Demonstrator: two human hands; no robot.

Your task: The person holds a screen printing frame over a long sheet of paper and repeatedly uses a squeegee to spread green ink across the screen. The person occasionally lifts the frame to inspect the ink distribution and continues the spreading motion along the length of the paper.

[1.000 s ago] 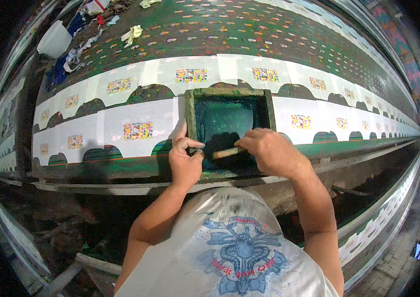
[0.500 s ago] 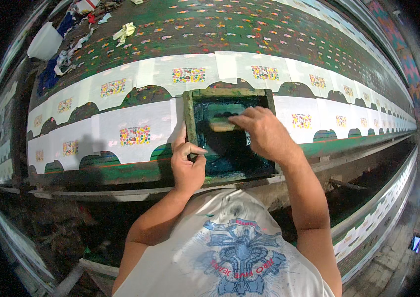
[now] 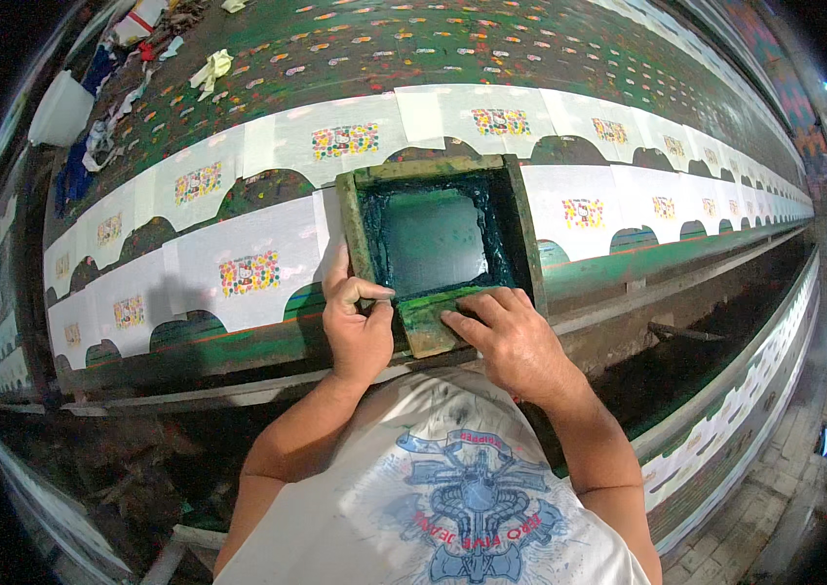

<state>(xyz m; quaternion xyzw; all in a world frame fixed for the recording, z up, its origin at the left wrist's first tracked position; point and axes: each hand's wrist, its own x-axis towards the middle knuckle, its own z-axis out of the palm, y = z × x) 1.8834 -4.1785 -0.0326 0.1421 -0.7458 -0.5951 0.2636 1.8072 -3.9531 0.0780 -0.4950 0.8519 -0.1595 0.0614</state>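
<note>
A wooden screen printing frame point(image 3: 522, 229), smeared with dark ink along the inner edges of its mesh, lies over the near row of white fabric pieces point(image 3: 209, 249). My left hand point(image 3: 360, 327) grips its left side near the front corner, index finger stretched along the outside. At the near end of the frame, my right hand point(image 3: 511, 341) holds a squeegee point(image 3: 428, 322), a wide green-stained wooden blade. My right fingers lie over its right part. The fabric beneath the frame is hidden.
A second row of printed white pieces point(image 3: 345, 139) runs along the far side of the long green table point(image 3: 530, 73). A white bin point(image 3: 62, 109) and a yellowish cloth point(image 3: 211, 73) lie at the far left. Another long table with white pieces point(image 3: 725, 429) stands at the lower right.
My right hand has pulled the squeegee from the middle of the mesh toward me to the near edge. The frame looks slightly turned; my left hand keeps its hold.
</note>
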